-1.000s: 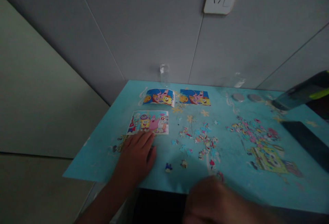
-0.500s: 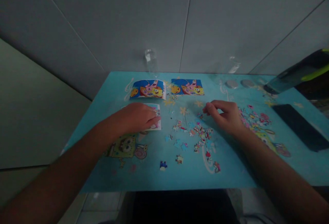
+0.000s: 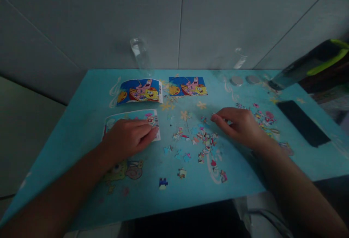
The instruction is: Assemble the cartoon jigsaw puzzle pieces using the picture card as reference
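My left hand (image 3: pixel 133 136) lies on a light-blue picture card (image 3: pixel 157 121), fingers stretched out over its right part and its lower left hidden under the hand. My right hand (image 3: pixel 234 123) hovers at the right of the loose jigsaw pieces (image 3: pixel 208 141), thumb and forefinger pinched together. A small pale bit, seemingly a puzzle piece (image 3: pixel 213 114), shows at those fingertips. Another puzzle piece (image 3: pixel 204 119) lies just left of them. Nearer the front edge are a dark-blue piece (image 3: pixel 163 183) and a tan piece (image 3: pixel 181 173).
Two blue cartoon cards, one curled (image 3: pixel 141 91) and one flat (image 3: pixel 188 86), lie at the back. Clear jars (image 3: pixel 141 56) stand by the wall. Two round lids (image 3: pixel 236 81), a dark bottle (image 3: pixel 302 63), a black phone-like slab (image 3: pixel 302 122) and more pieces (image 3: pixel 265 117) are at right.
The view has shifted, so the table appears further left. My left hand has slid back toward me, uncovering more of the light-blue card. My right hand stays pinched beside the pieces.
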{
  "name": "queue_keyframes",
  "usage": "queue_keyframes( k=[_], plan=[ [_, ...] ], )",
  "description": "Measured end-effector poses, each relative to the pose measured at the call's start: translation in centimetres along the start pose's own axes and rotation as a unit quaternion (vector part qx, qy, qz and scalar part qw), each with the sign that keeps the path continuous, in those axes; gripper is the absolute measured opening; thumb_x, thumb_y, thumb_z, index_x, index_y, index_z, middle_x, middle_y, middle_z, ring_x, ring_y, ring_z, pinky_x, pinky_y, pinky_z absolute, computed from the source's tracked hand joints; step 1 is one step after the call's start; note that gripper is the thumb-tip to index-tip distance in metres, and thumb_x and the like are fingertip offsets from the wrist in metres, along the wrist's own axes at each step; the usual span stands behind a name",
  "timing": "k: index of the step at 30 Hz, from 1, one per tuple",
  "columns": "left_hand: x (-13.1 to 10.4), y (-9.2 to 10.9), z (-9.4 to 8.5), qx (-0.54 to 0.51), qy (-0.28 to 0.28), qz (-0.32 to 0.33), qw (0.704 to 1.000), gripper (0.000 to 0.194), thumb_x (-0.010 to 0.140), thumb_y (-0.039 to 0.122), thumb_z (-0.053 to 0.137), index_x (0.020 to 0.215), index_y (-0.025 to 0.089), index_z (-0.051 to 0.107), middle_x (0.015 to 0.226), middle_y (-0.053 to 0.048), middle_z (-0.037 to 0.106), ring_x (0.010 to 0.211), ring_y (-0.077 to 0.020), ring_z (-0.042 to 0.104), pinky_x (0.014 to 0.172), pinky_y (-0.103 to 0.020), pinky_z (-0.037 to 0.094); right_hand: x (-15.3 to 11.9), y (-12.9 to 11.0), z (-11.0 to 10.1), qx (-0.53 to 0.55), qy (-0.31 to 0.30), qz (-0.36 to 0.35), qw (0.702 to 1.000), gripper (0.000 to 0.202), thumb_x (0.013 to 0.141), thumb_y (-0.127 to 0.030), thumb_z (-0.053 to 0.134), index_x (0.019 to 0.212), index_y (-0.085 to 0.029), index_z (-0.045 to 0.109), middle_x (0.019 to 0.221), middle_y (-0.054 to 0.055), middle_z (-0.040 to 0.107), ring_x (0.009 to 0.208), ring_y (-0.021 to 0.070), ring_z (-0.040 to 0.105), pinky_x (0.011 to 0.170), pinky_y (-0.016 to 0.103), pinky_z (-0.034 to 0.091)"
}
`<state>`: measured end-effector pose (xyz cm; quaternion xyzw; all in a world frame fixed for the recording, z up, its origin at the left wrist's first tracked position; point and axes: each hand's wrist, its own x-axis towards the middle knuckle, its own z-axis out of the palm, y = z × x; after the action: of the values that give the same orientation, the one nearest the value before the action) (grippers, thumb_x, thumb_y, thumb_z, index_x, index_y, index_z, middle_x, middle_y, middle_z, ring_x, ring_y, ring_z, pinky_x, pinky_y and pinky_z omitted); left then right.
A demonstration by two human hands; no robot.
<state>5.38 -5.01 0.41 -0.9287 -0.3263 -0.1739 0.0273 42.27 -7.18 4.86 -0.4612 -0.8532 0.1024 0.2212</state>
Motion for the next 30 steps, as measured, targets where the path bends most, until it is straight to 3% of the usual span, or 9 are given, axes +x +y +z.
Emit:
queue_keyframes(
  k=[2, 5, 12, 17, 20, 24, 30],
  plan=[
    [-0.3, -0.3, 0.4, -0.023, -0.023, -0.004, 0.999, 0.038, 0.103, 0.031, 0.05, 0.068, 0.019, 0.057, 0.064, 0.002, 0.058, 0.06, -0.0123, 0.055, 0.06, -0.03, 0.04, 0.0, 0.5, -0.4, -0.013, -0.025, -0.01, 1.0, 0.024, 0.103, -0.033, 0.053, 0.089, -0.019, 0.069, 0.08, 0.003, 0.069, 0.071, 0.0153, 0.063, 0.067, 0.03, 0.046],
    [-0.5, -0.7, 0.8, -0.046, -0.054, -0.007, 0.997, 0.039, 0.104, 0.032, 0.048, 0.069, 0.019, 0.057, 0.064, 0.002, 0.059, 0.06, -0.0122, 0.057, 0.062, -0.03, 0.041, -0.2, 1.1, -0.8, -0.02, -0.009, -0.005, 1.0, 0.023, 0.103, -0.033, 0.054, 0.093, -0.019, 0.069, 0.082, 0.004, 0.07, 0.072, 0.0158, 0.063, 0.067, 0.03, 0.046],
    [-0.7, -1.1, 1.2, -0.063, -0.085, 0.002, 0.994, 0.038, 0.105, 0.032, 0.045, 0.073, 0.02, 0.059, 0.066, 0.003, 0.061, 0.065, -0.0128, 0.061, 0.067, -0.03, 0.044, -0.1, 1.2, -0.9, -0.021, -0.034, 0.01, 0.999, 0.025, 0.102, -0.035, 0.054, 0.094, -0.019, 0.072, 0.085, 0.004, 0.072, 0.074, 0.0159, 0.064, 0.072, 0.031, 0.046],
    [-0.9, -1.3, 1.3, -0.054, -0.089, 0.005, 0.995, 0.038, 0.106, 0.033, 0.044, 0.073, 0.02, 0.059, 0.068, 0.003, 0.061, 0.066, -0.0135, 0.062, 0.066, -0.031, 0.045, -0.3, 0.9, -1.5, 0.098, -0.142, 0.065, 0.983, 0.031, 0.099, -0.038, 0.061, 0.125, -0.025, 0.069, 0.101, 0.002, 0.074, 0.083, 0.0153, 0.068, 0.076, 0.028, 0.05],
    [-0.9, -1.4, 1.3, -0.045, -0.088, 0.011, 0.995, 0.037, 0.106, 0.034, 0.045, 0.076, 0.021, 0.062, 0.071, 0.003, 0.065, 0.068, -0.0137, 0.064, 0.066, -0.031, 0.046, -0.6, 0.9, -1.7, 0.141, -0.225, 0.071, 0.962, 0.024, 0.095, -0.035, 0.065, 0.116, -0.027, 0.072, 0.1, 0.0, 0.074, 0.084, 0.0156, 0.068, 0.077, 0.029, 0.051],
    [-1.0, -1.5, 1.3, -0.035, -0.089, 0.016, 0.995, 0.034, 0.105, 0.033, 0.046, 0.08, 0.021, 0.066, 0.074, 0.002, 0.068, 0.07, -0.0132, 0.065, 0.067, -0.03, 0.047, -0.7, 0.8, -1.9, 0.168, -0.264, 0.071, 0.947, 0.013, 0.093, -0.03, 0.065, 0.101, -0.026, 0.074, 0.096, 0.0, 0.074, 0.083, 0.0156, 0.067, 0.076, 0.029, 0.049],
    [-0.9, -1.4, 1.3, -0.034, -0.104, 0.007, 0.994, 0.035, 0.105, 0.033, 0.045, 0.079, 0.021, 0.064, 0.073, 0.002, 0.067, 0.071, -0.0137, 0.066, 0.067, -0.031, 0.047, -0.8, 0.4, -1.7, 0.236, -0.328, 0.063, 0.913, 0.015, 0.094, -0.032, 0.064, 0.103, -0.025, 0.074, 0.097, 0.001, 0.074, 0.083, 0.0154, 0.066, 0.076, 0.029, 0.049]
  ],
)
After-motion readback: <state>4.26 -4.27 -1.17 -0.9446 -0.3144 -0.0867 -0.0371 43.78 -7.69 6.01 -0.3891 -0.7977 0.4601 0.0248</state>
